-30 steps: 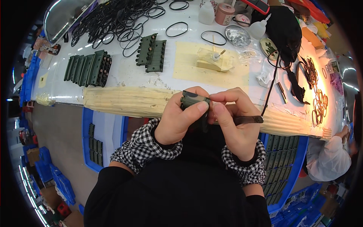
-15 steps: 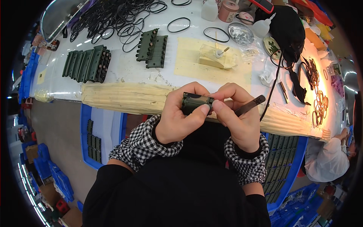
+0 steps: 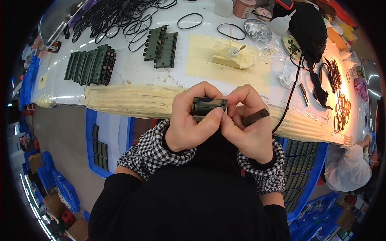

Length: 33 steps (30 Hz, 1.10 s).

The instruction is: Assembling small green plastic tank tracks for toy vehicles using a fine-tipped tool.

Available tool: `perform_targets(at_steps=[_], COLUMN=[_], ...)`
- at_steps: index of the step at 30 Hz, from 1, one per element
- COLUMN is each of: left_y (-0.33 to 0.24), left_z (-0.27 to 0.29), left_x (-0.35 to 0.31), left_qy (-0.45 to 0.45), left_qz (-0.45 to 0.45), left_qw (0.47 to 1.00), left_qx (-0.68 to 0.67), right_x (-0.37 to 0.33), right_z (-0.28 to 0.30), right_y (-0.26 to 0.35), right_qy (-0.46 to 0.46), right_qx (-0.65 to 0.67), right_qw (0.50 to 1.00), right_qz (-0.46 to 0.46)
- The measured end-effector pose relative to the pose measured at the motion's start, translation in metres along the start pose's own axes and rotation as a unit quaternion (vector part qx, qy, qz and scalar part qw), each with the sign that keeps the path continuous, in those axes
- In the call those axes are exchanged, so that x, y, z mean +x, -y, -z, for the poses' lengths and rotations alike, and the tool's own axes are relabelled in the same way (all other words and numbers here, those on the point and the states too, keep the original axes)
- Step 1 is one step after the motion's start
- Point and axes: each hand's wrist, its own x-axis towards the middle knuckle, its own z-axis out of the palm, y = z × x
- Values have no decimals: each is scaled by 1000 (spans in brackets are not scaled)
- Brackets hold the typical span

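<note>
Above the table's front edge, my left hand (image 3: 189, 126) grips a short green camouflage-patterned plastic part (image 3: 204, 106), thumb on the near side and fingers behind. My right hand (image 3: 254, 134) pinches at that part's right end; what its fingertips hold there is hidden. A dark brown, flat stick-like tool (image 3: 256, 117) lies across the right hand's fingers, its far end hidden in the grip. Farther back stand two rows of similar green parts with small knobs along their edges: a wider left row (image 3: 90, 66) and a smaller middle row (image 3: 161, 48).
A paper-covered block (image 3: 232, 55) with upright sticks sits on yellowish paper. Black bands (image 3: 116, 18) heap at the back left. A dark cable (image 3: 292, 94) hangs over the right side. Blue trays (image 3: 91, 140) of green parts flank my lap. Another person's white sleeve (image 3: 348, 172) shows far right.
My right hand's fingers have curled in closer to the part. The brown tool has swung lower and shows less of its length. The part remains in my left hand.
</note>
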Motion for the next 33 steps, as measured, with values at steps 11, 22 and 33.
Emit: perform_targets(at_steps=[11, 22, 33], left_y=[-1, -3, -1], left_z=[0, -1, 0], left_x=[4, 3, 4], left_qy=[3, 10, 9], left_qz=[-18, -48, -44], left_qw=[1000, 998, 999], left_qx=[-11, 29, 30], right_x=[0, 1, 3], right_z=[8, 7, 8], right_y=[5, 3, 9], right_qy=[13, 7, 27], right_qx=[83, 83, 93], right_qw=[996, 996, 995], right_qz=[10, 15, -9])
